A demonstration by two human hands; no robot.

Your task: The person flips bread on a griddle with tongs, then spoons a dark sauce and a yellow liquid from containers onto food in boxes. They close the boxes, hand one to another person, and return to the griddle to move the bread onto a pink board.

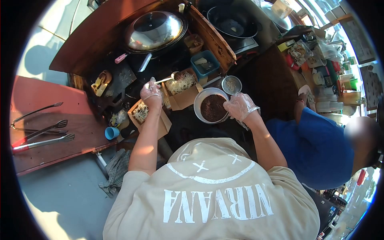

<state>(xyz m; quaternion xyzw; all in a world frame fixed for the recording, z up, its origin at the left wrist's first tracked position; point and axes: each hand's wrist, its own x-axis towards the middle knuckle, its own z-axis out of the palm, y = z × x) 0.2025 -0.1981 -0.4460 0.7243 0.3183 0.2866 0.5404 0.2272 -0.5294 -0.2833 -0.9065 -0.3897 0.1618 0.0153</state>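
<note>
My left hand [151, 94], in a clear plastic glove, is closed on the handle of a spoon [163, 80]. The spoon's head is over a cardboard box [183, 101] of pale shredded food [181, 83]. My right hand [241, 107], also gloved, grips the right rim of a white bowl [197, 109] holding a dark, reddish-brown, crumbly or saucy food [213, 108]. A second cardboard box [163, 127] with similar pale shreds stands beside my left forearm. Touching or close behind the bowl is a small round metal container [232, 85] with light flakes in it.
A lidded wok [154, 32] and a blue tub [205, 64] stand at the back, with a black wok [232, 24] beyond a wooden divider [212, 34]. Several tongs [44, 132] and a blue cup [112, 133] are at left. A co-worker in blue [312, 148] is close at right.
</note>
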